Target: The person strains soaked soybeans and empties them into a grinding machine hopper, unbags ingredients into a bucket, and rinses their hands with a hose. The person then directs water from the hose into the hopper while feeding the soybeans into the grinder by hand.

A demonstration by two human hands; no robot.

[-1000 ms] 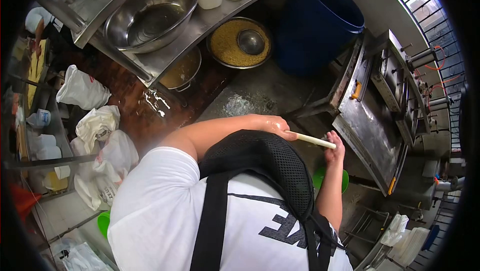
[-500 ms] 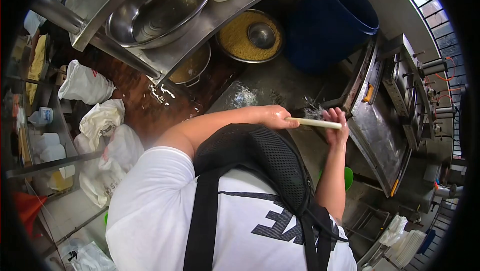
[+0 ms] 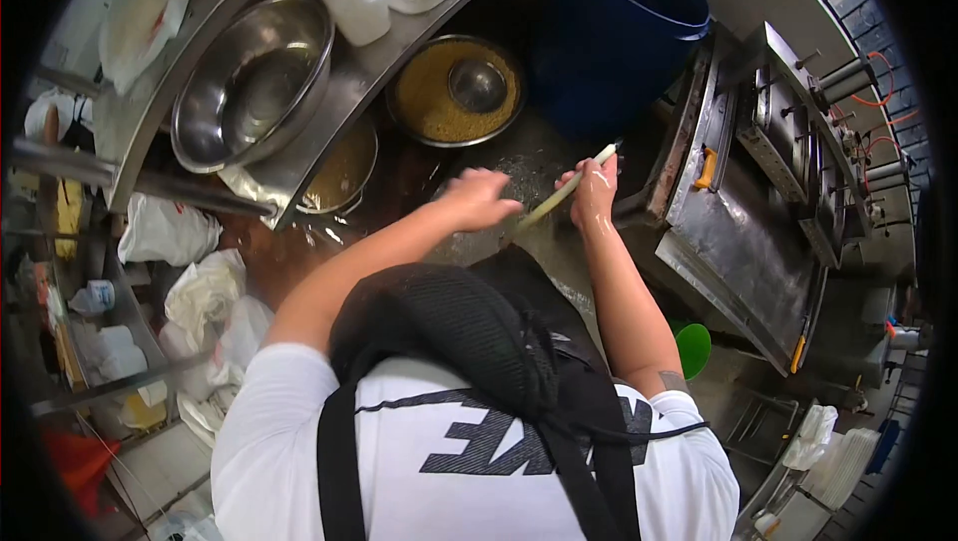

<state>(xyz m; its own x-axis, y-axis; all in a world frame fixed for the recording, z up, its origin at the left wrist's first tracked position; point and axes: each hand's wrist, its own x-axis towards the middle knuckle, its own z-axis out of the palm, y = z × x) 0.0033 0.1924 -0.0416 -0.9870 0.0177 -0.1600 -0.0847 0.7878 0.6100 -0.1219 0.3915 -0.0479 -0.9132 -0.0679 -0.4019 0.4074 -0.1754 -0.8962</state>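
My right hand (image 3: 594, 190) is closed around a pale, long stick (image 3: 555, 200), white at its upper end and yellowish toward the lower end. The stick slants down and left; I cannot make out its exact kind. White wet streaks show on the fingers and wrist. To the left, my left hand (image 3: 477, 200) is off the stick, blurred a little, with thumb and fingers apart and nothing in it. Beneath both hands lies a wet grey surface (image 3: 534, 157) with splashes on it.
Ahead stand a steel basin of yellow grain-like stuff (image 3: 424, 112) with a metal bowl (image 3: 477, 85) in it, and a blue barrel (image 3: 624, 32). A shelf at left holds a big steel bowl (image 3: 249, 92). At right is a metal press (image 3: 748, 232) with an orange handle (image 3: 707, 170).
My left hand has let go of the stick and moved left. My right hand has moved up and left, and the stick has swung from nearly level to a slant. The view has shifted.
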